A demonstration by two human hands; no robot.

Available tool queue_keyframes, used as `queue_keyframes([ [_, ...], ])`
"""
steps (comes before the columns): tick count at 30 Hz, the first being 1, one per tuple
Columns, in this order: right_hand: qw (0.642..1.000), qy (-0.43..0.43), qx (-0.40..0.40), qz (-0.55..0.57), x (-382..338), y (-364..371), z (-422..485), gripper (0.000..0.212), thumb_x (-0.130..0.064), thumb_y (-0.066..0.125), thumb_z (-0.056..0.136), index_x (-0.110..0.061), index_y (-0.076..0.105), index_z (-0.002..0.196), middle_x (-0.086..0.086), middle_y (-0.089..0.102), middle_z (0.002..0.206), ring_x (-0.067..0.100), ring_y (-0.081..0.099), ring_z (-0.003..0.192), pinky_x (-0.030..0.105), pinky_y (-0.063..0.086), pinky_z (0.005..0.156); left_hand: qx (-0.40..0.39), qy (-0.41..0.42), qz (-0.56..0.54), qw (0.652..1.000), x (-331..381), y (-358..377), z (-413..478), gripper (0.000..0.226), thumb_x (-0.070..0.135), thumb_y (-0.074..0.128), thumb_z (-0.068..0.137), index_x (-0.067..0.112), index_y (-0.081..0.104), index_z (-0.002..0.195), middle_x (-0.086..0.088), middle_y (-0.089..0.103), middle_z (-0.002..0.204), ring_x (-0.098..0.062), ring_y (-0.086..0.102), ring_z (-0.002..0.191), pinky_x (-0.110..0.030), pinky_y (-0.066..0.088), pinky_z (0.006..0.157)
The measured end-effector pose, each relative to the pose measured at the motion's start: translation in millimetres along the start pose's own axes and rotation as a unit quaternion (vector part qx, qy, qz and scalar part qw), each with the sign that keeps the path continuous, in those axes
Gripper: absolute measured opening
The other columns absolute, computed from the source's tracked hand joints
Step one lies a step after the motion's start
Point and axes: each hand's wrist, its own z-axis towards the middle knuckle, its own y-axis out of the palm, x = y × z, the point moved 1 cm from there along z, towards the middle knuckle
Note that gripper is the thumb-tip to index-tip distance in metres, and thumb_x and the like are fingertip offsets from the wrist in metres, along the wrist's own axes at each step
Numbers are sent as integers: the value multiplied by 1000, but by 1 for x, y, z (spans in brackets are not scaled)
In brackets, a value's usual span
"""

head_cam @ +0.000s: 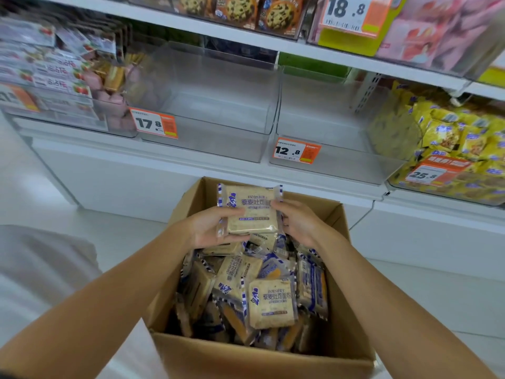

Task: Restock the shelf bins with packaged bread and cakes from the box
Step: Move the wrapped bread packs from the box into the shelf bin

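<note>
Below, cardboard box (pixel 246 356), bread packets (pixel 272 303) heaped inside

Bright, even shop light is falling from above, and the edges of the view are bending and blurring.

Soft white light is washing the floor (pixel 41 187) almost blank, while only weak shadows are sitting deep in the box (pixel 341 337) among the loose packs (pixel 270 302). The clear bins (pixel 218 149) are showing a pale, milky sheen. The bread pack (pixel 250 209) between the left hand (pixel 210 228) and the right hand (pixel 297 222) is reading sharp, as is the price tag (pixel 296 151). The shelf (pixel 246 41) is bowing with wide-angle distortion, and the strawberry packets (pixel 54 75) and the pale cloth (pixel 41 269) are smearing out of focus at the left.
</note>
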Motion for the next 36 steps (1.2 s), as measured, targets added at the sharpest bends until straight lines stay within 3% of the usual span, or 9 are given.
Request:
queue_keyframes([
  [7, 980, 12, -21, -199, 31, 1, 7, 44, -33, 59, 96, -17, 54, 136, 4, 60, 133, 17, 59, 118, 30, 46, 100, 165, 106, 93, 976, 23, -48, -9, 34, 22, 64, 93, 10, 61, 124, -13, 70, 117, -26, 68, 107, -40, 55, 91],
  [11, 945, 82, -77, -306, 77, 13, 16, 53, -30, 68, 91, -12, 50, 138, 3, 52, 140, 19, 51, 126, 26, 40, 98, 185, 96, 114, 971, 19, -73, -21, 21, 21, 63, 93, 11, 65, 113, -9, 75, 105, -18, 74, 88, -28, 61, 70],
  [15, 918, 82, -90, -378, 104, 31, 25, 13, -27, 72, 87, -27, 59, 88, -12, 52, 88, 6, 52, 77, 24, 35, 69, 165, 72, 121, 976, 6, -80, -17, 27, 23, 62, 94, 13, 64, 119, -8, 73, 111, -21, 71, 101, -30, 60, 79],
  [18, 916, 63, -92, -385, 97, 23, 27, 43, -15, 69, 88, -23, 37, 59, -7, 32, 60, 10, 33, 53, 30, 24, 62, 171, 74, 113, 976, 5, -81, -15, 24, 23, 62, 94, 14, 65, 116, -6, 74, 108, -20, 72, 97, -30, 60, 76],
  [21, 935, 23, -52, -351, 66, -3, 17, 5, -14, 67, 90, -16, 65, 85, -4, 60, 80, 11, 58, 74, 28, 45, 74, 196, 94, 114, 969, 9, -80, -12, 24, 24, 64, 93, 16, 65, 115, -6, 74, 108, -21, 72, 98, -34, 58, 82],
  [24, 961, -13, 54, -271, 26, -34, 4, 20, -11, 67, 90, -12, 63, 109, 0, 65, 102, 15, 62, 93, 32, 48, 92, 246, 129, 156, 948, 13, -72, -7, 19, 27, 66, 92, 20, 67, 109, -4, 75, 105, -23, 70, 100, -41, 54, 92],
  [29, 990, -69, 120, 25, -20, -39, -10, 12, 1, 59, 92, -3, 60, 104, 16, 68, 102, 20, 67, 80, 23, 57, 67, 283, 172, 189, 924, 17, -33, -8, 31, 42, 66, 89, 23, 65, 113, -12, 69, 120, -27, 64, 111, -33, 49, 88],
  [33, 991, -63, 89, 73, -27, -6, -5, 20, -4, 59, 94, -2, 56, 113, 20, 66, 113, 27, 67, 91, 30, 58, 72, 175, 138, 119, 968, 26, 2, -18, 77, 64, 56, 83, 19, 42, 144, -11, 40, 152, -28, 38, 140, -40, 37, 108],
  [36, 997, -45, 54, 15, -29, 28, 3, 43, -23, 72, 85, -4, 54, 120, 17, 64, 121, 20, 65, 97, 32, 52, 84, 104, 135, 112, 979, 34, 6, -21, 49, 42, 75, 81, 16, 62, 119, -1, 69, 119, -19, 56, 124, -37, 45, 104],
])
